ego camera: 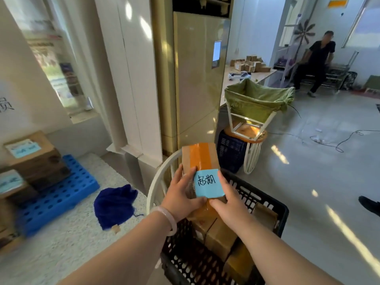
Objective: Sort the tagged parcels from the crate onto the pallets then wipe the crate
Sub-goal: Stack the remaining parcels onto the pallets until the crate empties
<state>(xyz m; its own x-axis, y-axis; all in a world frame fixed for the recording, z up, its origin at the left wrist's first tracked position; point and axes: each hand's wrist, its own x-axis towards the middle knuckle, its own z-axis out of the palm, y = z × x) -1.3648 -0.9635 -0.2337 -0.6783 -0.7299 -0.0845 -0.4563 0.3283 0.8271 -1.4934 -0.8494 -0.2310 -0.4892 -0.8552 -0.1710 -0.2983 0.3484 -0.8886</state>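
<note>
A cardboard parcel (pixel 198 156) with orange tape and a blue handwritten tag (pixel 208 183) is lifted above the black plastic crate (pixel 267 206). My left hand (pixel 181 194) grips its left side, thumb on the top face. My right hand (pixel 228 199) grips its right side and near edge. Several more cardboard parcels (pixel 220 235) lie inside the crate. A blue pallet (pixel 61 194) sits on the raised speckled floor at the left, with tagged boxes (pixel 33 155) stacked on it. A dark blue cloth (pixel 115 204) lies crumpled between pallet and crate.
A white wire-frame stool (pixel 156 182) holds the crate. Behind stand a gold cabinet (pixel 195 79), a dark blue crate (pixel 230 153), and a round stool (pixel 250 149) carrying a frame with a green bag (pixel 257 99). Cables (pixel 337 140) trail on the floor. A person (pixel 317 62) stands far right.
</note>
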